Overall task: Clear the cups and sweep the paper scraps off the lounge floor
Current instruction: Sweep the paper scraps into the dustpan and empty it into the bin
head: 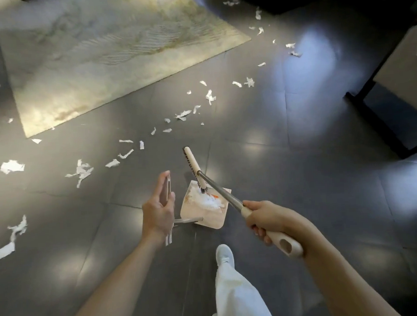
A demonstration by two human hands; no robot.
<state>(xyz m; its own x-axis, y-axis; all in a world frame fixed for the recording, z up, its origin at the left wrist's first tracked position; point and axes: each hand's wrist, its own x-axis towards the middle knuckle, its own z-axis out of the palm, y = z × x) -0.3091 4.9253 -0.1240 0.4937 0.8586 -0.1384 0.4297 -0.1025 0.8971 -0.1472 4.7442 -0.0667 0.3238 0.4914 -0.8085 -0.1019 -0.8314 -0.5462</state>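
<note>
My right hand (266,217) grips the beige handle of a broom (218,188). Its metal pole runs forward and left, and the brush head (194,167) has its near end resting in the pale dustpan (193,216) on the floor in front of me. A small heap of white scraps (211,201) lies in the pan. My left hand (157,213) holds the dustpan's upright handle (167,189) loosely, fingers extended along it. Several torn paper scraps (82,170) are strewn across the dark tiles to the left and ahead. No cups are in view.
A pale marbled rug (100,54) covers the floor at the upper left. A dark-framed piece of furniture (382,124) stands at the right. More scraps (249,82) trail toward the upper right. My white-trousered leg and shoe (224,253) stand just behind the dustpan.
</note>
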